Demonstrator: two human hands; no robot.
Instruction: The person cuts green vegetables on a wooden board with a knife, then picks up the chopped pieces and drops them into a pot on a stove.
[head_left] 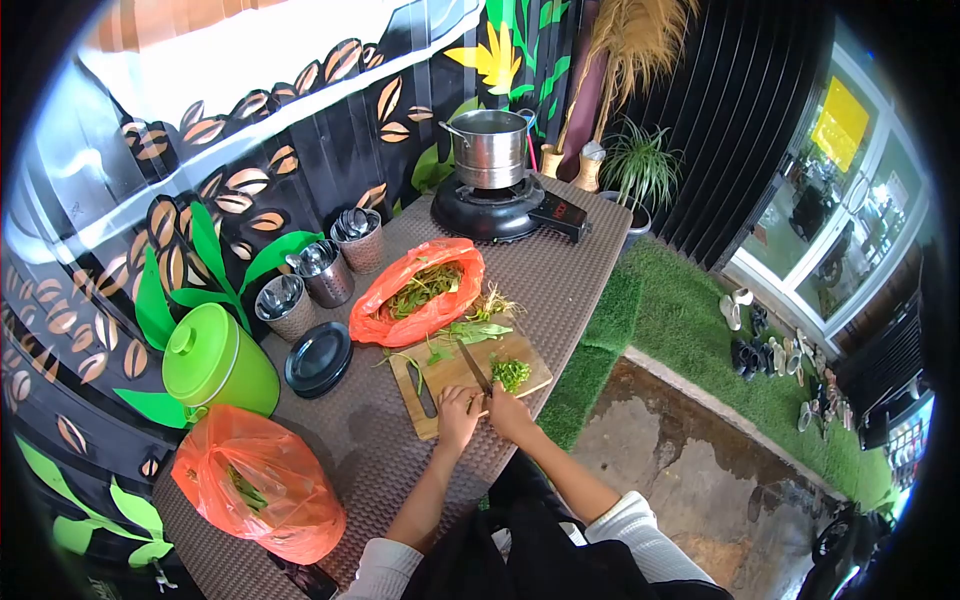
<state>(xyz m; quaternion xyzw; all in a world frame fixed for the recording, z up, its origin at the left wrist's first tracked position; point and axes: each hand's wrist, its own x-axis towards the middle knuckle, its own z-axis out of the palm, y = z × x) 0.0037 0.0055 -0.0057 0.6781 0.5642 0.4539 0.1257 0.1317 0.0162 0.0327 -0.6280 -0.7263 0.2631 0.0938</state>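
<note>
A wooden cutting board (440, 398) with a slot handle lies at the table's near right edge. My right hand (510, 414) is closed on the handle of a knife (473, 366), whose blade points away over the board. Beside it, my left hand (459, 414) rests on the board with its fingers stretched out and slightly apart; whether anything is under them is hidden. A small heap of chopped green herbs (511, 374) sits right of the blade. Loose leaves and stems lie along the board's far edge, next to an open orange plastic bag (375, 318) of leafy greens.
A steel pot (490, 150) stands on a black portable gas stove (485, 210) at the far end. Metal cups of cutlery (325, 275), black plates (318, 360), a green lidded bucket (225, 365) and another orange bag (255, 490) line the left side. The table edge (590, 300) is close on the right.
</note>
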